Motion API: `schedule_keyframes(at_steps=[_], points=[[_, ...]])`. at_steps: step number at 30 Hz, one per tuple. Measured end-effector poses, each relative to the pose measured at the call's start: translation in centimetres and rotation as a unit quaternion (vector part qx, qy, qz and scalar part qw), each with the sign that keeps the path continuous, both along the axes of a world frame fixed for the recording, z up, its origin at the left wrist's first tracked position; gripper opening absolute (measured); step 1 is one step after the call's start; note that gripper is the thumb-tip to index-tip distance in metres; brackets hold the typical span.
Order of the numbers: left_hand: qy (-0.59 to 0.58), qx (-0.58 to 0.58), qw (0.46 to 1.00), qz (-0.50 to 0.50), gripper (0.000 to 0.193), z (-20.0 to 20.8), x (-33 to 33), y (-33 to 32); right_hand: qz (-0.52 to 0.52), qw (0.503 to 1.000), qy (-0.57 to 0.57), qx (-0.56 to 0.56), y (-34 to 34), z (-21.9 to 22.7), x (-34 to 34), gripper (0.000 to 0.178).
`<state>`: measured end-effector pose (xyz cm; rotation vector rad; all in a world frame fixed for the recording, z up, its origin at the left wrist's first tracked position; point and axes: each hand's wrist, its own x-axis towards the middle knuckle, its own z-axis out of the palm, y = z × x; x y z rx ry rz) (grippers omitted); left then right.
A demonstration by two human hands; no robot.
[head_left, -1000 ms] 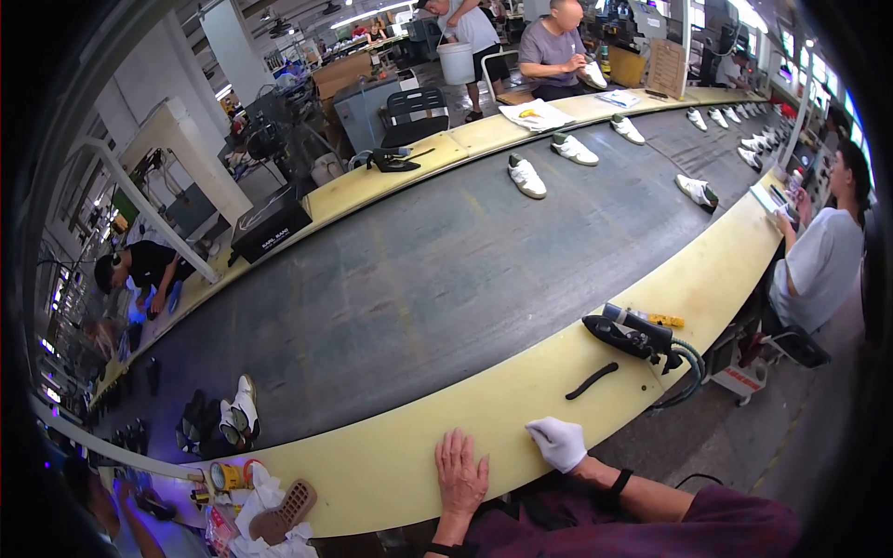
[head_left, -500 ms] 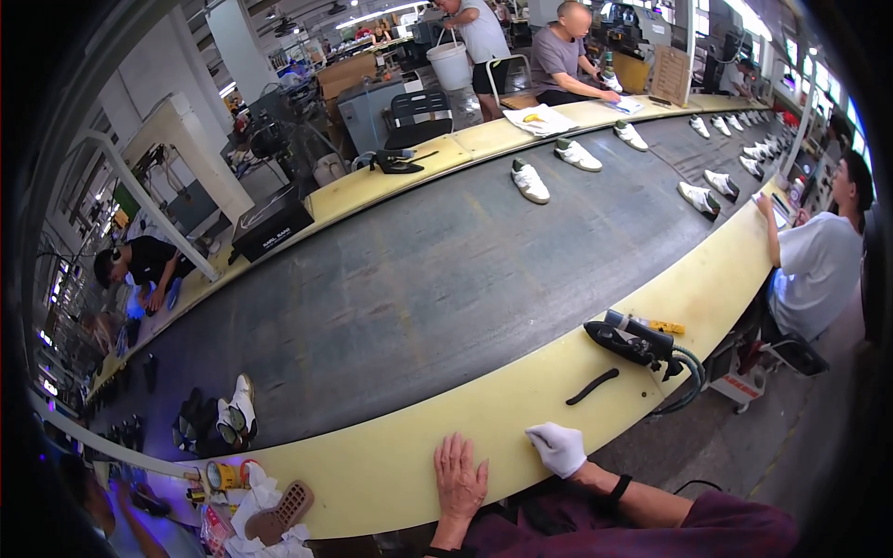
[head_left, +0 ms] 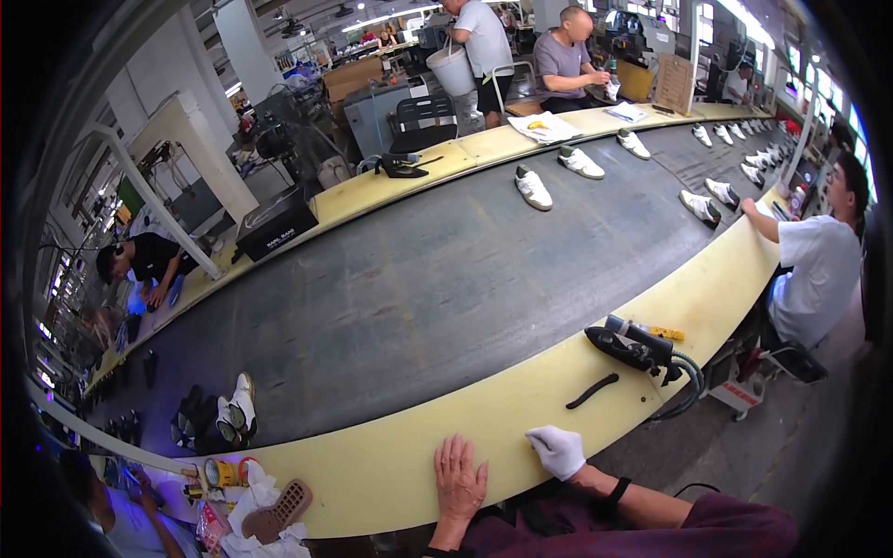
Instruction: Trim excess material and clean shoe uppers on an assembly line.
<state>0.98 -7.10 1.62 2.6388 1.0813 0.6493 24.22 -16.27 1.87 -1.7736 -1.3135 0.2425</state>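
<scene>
You seemed at rest, bare left hand [head_left: 459, 479] spread flat, white-gloved right hand [head_left: 558, 453] curled closed on the smooth yellow counter [head_left: 381, 484], while the thin, curved black strip [head_left: 593, 391] lay ahead of the right hand, so grasping it would have called for uncurling and reaching.

Past our bare left hand [head_left: 459, 478], we're finding twelve o'clock open; past our white-gloved right hand [head_left: 556, 451], a curved black rod [head_left: 592, 391] and pointed black iron [head_left: 625, 347] are blocking one o'clock.
</scene>
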Motion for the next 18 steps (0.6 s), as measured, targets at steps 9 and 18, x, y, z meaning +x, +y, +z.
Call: schedule_keyframes(at_steps=[9,18], points=[[0.012,0.007,1.000,0.006,0.063,-0.15,-0.05,0.02,-0.002,1.000,-0.006,0.008,0.12,-0.14,-0.07,0.011],[0.011,0.007,1.000,0.004,0.063,-0.18,-0.11,-0.03,-0.003,1.000,-0.006,-0.003,0.04,-0.08,-0.13,0.011]])
